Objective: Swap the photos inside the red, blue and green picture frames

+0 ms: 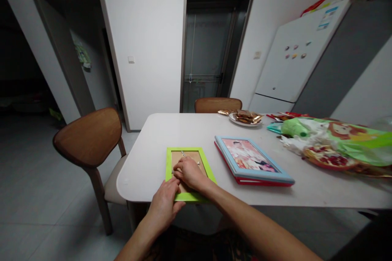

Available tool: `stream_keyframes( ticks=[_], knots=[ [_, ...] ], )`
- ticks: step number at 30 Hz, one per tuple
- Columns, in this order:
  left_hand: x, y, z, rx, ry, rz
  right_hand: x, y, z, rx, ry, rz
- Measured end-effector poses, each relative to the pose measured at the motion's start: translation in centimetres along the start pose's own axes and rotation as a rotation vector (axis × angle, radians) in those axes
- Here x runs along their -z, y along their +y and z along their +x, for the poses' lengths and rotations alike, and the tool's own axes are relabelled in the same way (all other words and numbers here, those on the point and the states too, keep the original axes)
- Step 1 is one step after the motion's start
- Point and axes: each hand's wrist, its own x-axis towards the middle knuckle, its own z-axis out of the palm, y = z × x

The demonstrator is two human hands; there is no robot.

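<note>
A lime-green picture frame (168, 167) lies flat on a white tabletop (147, 151), back upward, directly beneath both hands and close to the table edge nearest the wearer. Its kraft backing board (183, 157) is exposed, with small metal clips (183, 153) set around it. The left hand (163, 206) is curled over the frame's near corner, fingers closed on the rail; this reads as a bracing hold that keeps the frame from sliding, although the thumb is hidden. The right hand (190, 173) lies across the backing board, bent toward the left rail and apparently bearing down. Whether its fingertips (177, 168) are pinching a clip cannot be determined from this view. The frame's position at the edge appears to give both forearms direct reach. Right of the grip, a pale-blue picture frame (260, 176) showing a blurred photograph rests on a flat red object (263, 182). Farther ahead stands a plate of foil-wrapped snacks (241, 123), while a green plastic bag (333, 134) lies well to the right, beside a red-rimmed dish (324, 159). A wooden chair (88, 138) stands left of the grip.
</note>
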Motion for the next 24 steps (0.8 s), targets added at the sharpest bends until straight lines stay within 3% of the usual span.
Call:
stream_keyframes(
  ticks=[14,18,24],
  knots=[
    [0.3,0.8,-0.3,0.018,0.008,-0.018,-1.7,-0.8,1.1,-0.177,0.042,-0.026],
    [0.3,0.9,-0.3,0.054,-0.016,-0.005,-0.9,0.9,1.8,-0.217,0.058,-0.024],
    [0.1,0.6,-0.1,0.064,-0.066,0.003,-0.7,4.4,3.4,-0.389,0.093,-0.081]
  ],
)
